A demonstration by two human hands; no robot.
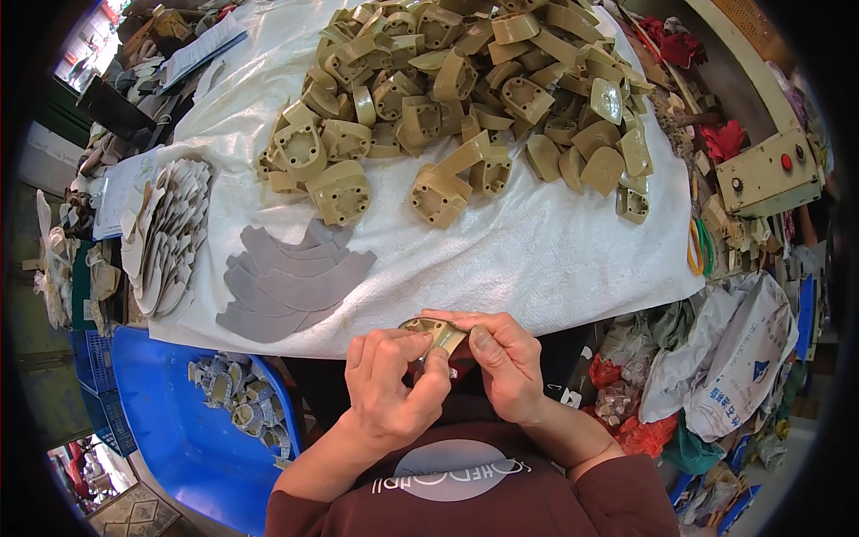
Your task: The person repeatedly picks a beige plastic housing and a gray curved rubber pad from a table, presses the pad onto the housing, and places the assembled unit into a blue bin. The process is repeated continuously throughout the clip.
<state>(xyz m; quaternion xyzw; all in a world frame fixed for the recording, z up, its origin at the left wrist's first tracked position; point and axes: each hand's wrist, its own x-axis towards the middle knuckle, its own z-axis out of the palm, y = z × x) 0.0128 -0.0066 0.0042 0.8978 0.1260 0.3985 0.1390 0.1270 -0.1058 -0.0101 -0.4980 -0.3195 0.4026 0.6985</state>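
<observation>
Just off the table's near edge, both hands hold one olive-tan plastic shoe heel [443, 336] with holes in its top face. My left hand [391, 380] pinches it between thumb and fingers. My right hand [507, 365] is closed on its right side, thumb pressing along a dark edge that looks like a strip of covering; the fingers hide most of it. Ahead and to the left, grey curved cover pieces [291, 285] lie fanned out on the white sheet [501, 273]. A large heap of similar heels [429, 116] spreads over the far part of the table.
Stacked pale cut pieces [170, 237] lie at the table's left edge. Below stands a blue tub [192, 456] with several covered heels [242, 394] in it. At right are a control box [769, 174] with a red button, rubber bands [700, 248] and plastic bags [729, 353].
</observation>
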